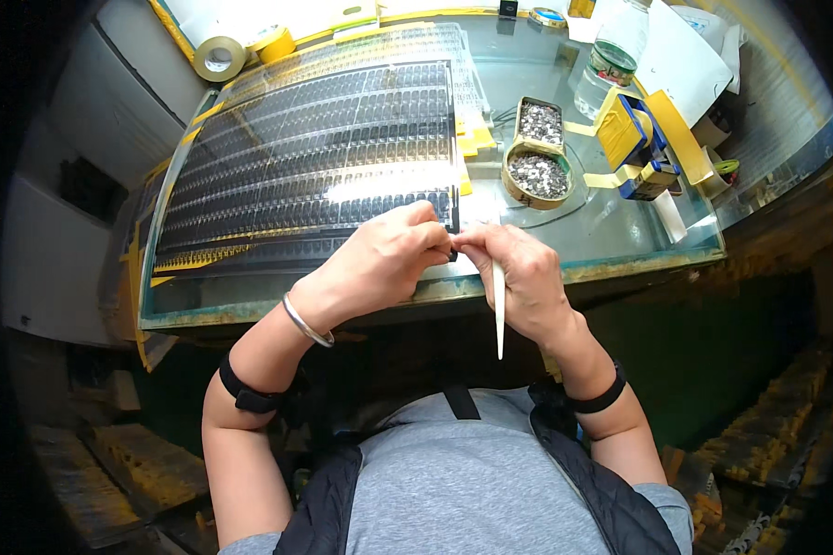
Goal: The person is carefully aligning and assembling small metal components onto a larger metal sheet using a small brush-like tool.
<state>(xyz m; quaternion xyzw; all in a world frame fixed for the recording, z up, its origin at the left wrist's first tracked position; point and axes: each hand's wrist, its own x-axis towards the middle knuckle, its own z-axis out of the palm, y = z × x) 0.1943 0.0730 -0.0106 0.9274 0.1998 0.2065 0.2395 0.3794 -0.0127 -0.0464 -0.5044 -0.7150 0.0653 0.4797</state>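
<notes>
A dark sheet (pixel 296 153) with many rows of small repeated shapes lies on the glass tabletop, with glare across its middle. My left hand (pixel 384 254) is closed in a pinch at the sheet's near right corner; what its fingertips hold is too small to make out. Close beside it, my right hand (pixel 528 273) is closed too, its thumb and forefinger meeting the left fingertips at that corner. A white tapered stick (pixel 500 319) is tucked in the right hand, its thin end pointing down toward me.
Right of the sheet stand a round tin (pixel 539 176) and a squarish tin (pixel 540 122) of small light and dark bits. Beyond are blue-and-yellow tape dispensers (pixel 625 134), a clear jar (pixel 615 60) and white paper (pixel 680 55). Tape rolls (pixel 220 58) sit far left. The glass table's edge (pixel 620 268) runs nearest me.
</notes>
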